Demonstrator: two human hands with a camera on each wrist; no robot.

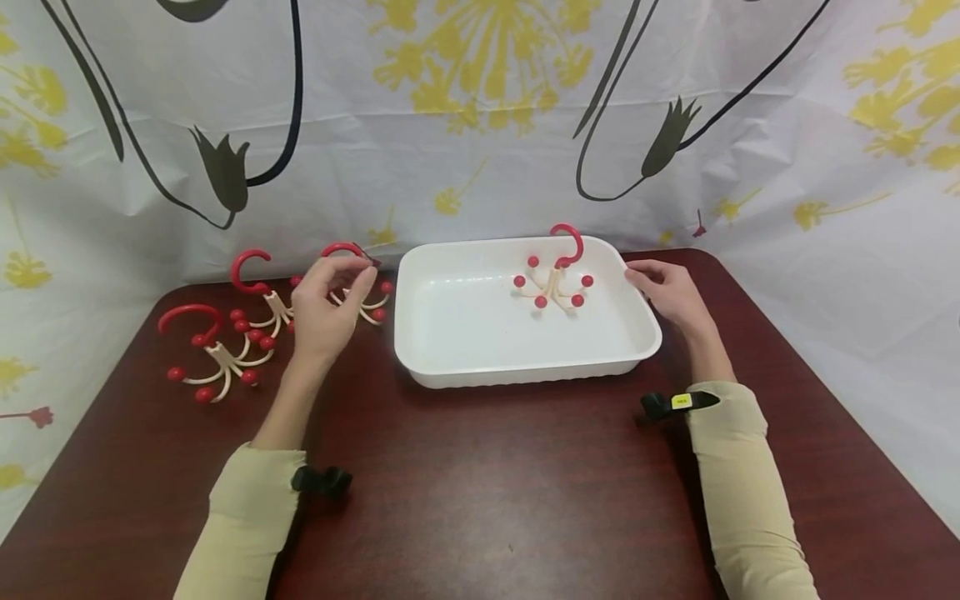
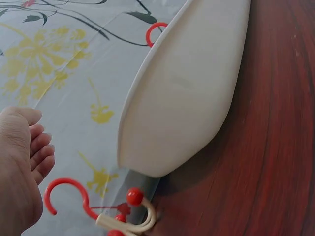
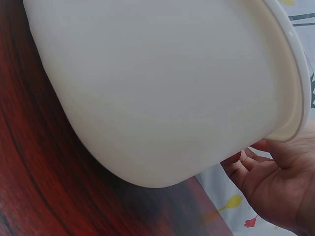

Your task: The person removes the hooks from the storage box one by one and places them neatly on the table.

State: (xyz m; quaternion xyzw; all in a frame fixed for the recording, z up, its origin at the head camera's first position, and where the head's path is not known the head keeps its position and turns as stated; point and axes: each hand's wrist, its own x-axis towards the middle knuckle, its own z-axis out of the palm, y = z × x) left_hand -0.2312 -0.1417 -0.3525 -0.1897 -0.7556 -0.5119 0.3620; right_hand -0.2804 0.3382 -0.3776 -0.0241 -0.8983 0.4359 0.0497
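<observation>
A white tray [image 1: 480, 333] stands at the back of the table, and one multi-prong hook hanger [image 1: 555, 283] with a red hook and red ball tips sits in its right half. My right hand [image 1: 671, 292] holds the tray's right rim, its fingers partly hidden behind the tray wall in the right wrist view. My left hand [image 1: 326, 308] is over a similar hook hanger [image 2: 128, 226] left of the tray. Its fingers are loosely bent, with nothing between them in the left wrist view, apart from the hanger's red hook.
Two more hook hangers, a front one [image 1: 225, 362] and one behind it [image 1: 274, 308], stand close together on the left of the dark red-brown table [image 1: 480, 483]. A white flower-print cloth [image 1: 337, 183] hangs right behind the table's back edge.
</observation>
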